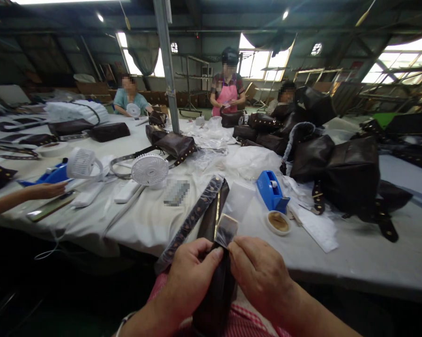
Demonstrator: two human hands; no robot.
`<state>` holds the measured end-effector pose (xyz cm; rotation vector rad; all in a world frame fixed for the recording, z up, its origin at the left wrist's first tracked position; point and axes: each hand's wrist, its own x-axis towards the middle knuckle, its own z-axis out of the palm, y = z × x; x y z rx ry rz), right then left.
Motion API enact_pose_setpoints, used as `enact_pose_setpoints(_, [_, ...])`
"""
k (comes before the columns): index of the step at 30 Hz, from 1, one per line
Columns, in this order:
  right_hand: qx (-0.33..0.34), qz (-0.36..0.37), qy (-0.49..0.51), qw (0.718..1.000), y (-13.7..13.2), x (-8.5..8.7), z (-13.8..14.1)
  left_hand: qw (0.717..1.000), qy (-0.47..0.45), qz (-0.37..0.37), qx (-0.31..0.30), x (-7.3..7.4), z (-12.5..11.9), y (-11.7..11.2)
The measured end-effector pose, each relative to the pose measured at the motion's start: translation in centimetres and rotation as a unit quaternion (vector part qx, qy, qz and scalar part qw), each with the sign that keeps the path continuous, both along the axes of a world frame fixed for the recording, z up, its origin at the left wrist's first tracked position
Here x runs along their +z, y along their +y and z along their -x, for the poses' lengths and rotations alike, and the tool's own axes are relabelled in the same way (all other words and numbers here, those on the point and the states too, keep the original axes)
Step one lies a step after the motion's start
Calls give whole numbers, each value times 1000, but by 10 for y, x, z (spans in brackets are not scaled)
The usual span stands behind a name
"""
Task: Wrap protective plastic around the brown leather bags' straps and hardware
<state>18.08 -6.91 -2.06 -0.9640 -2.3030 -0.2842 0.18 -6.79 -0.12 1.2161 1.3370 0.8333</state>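
A dark brown leather bag (211, 299) with a gold-toothed zipper (218, 210) lies between my hands, reaching from my lap onto the table edge. A small clear plastic piece (227, 228) covers part of the zipper. My left hand (193, 269) is closed on the bag, its thumb pressing beside the zipper just below the plastic. My right hand (262, 267) pinches at the plastic's lower right corner; its fingertips partly hide what they grip. Left of the bag runs a studded strap (193, 217) wrapped in clear film.
A blue tape dispenser (272, 192) and a tape roll (278, 222) stand to the right. White fans (150, 169), dark bags (351, 173) and plastic wrapping (249, 159) lie on the table. A co-worker's hand (51, 189) reaches in from the left; other people sit or stand across.
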Motion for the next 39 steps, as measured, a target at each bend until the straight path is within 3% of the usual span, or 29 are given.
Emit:
enact_pose_setpoints(3, [-31, -1, 24, 999, 2, -3, 0, 990, -117, 73, 20, -7, 2, 0])
enact_pose_setpoints(7, [-43, 69, 116, 990, 3, -6, 8, 959, -247, 131, 52, -12, -1, -2])
enact_pose_setpoints(10, [-57, 127, 176, 974, 4, -11, 13, 944, -290, 137, 73, -12, -4, -3])
enact_pose_setpoints(15, [-56, 150, 219, 963, 6, -17, 19, 926, -337, 137, 101, -13, -4, -4])
enact_pose_setpoints(18, [-49, 162, 226, 959, 3, -17, 22, 941, -298, 124, 96, -15, -2, -2])
enact_pose_setpoints(22, [-24, 139, 206, 968, -4, -7, 23, 993, -99, 44, 39, -8, 2, 2])
enact_pose_setpoints(26, [10, 106, 156, 982, -4, 5, 21, 995, 74, -71, -4, 2, 3, 4])
enact_pose_setpoints(28, [26, 94, 120, 988, -2, 6, 19, 994, 73, -80, -6, 0, 3, 4])
enact_pose_setpoints(30, [31, 110, 112, 987, 1, 4, 17, 998, 11, -53, 11, -5, 2, 6])
enact_pose_setpoints(33, [35, 158, 163, 973, 4, -1, 15, 996, -71, -31, 45, -9, 1, 9])
enact_pose_setpoints(35, [37, 176, 212, 961, 4, -2, 14, 996, -60, -46, 57, -8, 3, 10])
enact_pose_setpoints(38, [-7, 243, 245, 939, -6, 2, 16, 993, -16, -82, 80, -12, 8, 11])
enact_pose_setpoints(39, [-63, 290, 242, 924, -10, 4, 18, 993, -5, -89, 83, -17, 9, 12])
